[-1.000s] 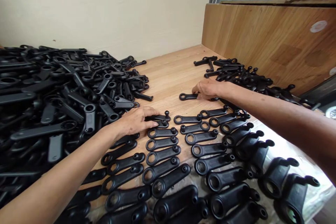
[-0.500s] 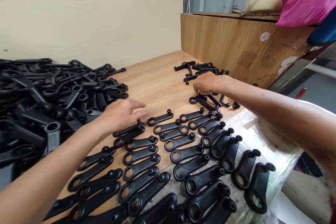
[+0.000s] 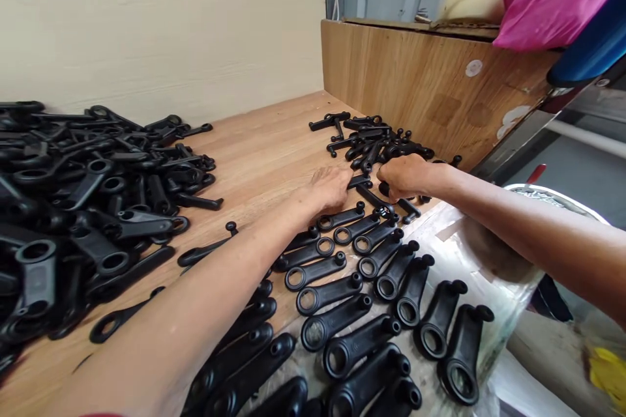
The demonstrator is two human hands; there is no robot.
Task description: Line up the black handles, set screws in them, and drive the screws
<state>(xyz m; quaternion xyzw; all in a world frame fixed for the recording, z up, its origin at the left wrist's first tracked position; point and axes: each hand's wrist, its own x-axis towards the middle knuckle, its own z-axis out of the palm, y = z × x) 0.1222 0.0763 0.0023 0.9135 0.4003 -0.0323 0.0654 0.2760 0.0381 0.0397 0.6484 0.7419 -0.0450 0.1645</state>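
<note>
Farthest left of the panel (image 3: 430, 71), a loose heap (image 3: 122, 195) of black levers covers its part of the worktop (image 3: 259, 143). Less far left of the panel, and much closer to me than it, more levers lie in rows (image 3: 317, 266). My left hand (image 3: 329, 187) is low over the worktop, past the far end of those, its back hiding most of its fingers. From the tips one lever (image 3: 360, 180) juts out, its visible length pointing right, roughly toward the panel; I cannot tell whether I pinch it or only touch it. Just beside it, on the side away from the panel's foot, a slanted lever (image 3: 373, 197) lies in the gap between my hands, long axis running toward me and rightward. A small pile (image 3: 369, 138) sits nearest the panel's foot. My right hand (image 3: 407, 176) hangs at the pile's near edge, fingers curled down over dark parts; whether they grip any, I can't see. The jutting lever is nearer my left hand, its end facing my right.
</note>
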